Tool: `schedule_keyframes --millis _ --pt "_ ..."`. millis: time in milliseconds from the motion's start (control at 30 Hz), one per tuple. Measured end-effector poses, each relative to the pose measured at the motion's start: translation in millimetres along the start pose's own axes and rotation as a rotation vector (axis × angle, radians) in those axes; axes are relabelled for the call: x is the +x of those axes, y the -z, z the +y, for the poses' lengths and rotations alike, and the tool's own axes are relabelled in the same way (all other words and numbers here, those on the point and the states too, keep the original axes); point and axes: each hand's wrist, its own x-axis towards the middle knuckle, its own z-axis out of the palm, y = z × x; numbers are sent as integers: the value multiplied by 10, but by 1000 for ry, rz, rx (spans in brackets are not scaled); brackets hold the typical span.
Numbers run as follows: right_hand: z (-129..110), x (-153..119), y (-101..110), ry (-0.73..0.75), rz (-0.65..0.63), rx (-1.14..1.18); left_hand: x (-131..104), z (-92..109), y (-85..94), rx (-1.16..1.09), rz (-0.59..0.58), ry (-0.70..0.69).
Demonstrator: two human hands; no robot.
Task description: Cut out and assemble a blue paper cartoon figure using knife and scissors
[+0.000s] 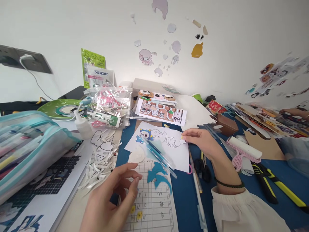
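Observation:
My right hand (201,141) pinches a tiny yellow piece (182,137) at its fingertips, over the right edge of a white sheet with line drawings (181,159). A coloured blue cartoon figure (146,134) is on that sheet's left part. Two clear-barrelled blue pens (159,154) lie across the sheet. My left hand (112,196) hovers with its fingers loosely curled and apart, holding nothing visible. Beyond its fingertips, blue cut-out pieces (158,175) lie on a gridded paper (156,222). Small yellow pieces (139,215) rest on the grid beside my left thumb.
Paper scraps (96,174) and a white squeeze bottle (82,125) are on the left, near a teal pencil pouch (36,145). At right are a craft knife (199,206), black-handled scissors (202,167), a pink-handled roller (243,149) and yellow-black pliers (272,183). Printed sticker sheets (160,112) lie behind.

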Motion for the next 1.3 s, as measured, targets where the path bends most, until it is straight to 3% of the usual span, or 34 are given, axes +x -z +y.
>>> schedule_keyframes --millis 367,800,967,1167,1300 --pt "7 0 -22 0 -12 54 12 31 -22 -6 9 7" --pt "7 4 2 4 74 -10 -4 50 4 49 1 22" --pt "1 -1 21 10 119 -65 35 87 -52 166 77 -101" --pt "-36 -45 25 38 158 -75 177 91 -197 459 -87 -397" --pt "-72 -89 2 64 137 -32 210 98 -269 549 -183 -430"
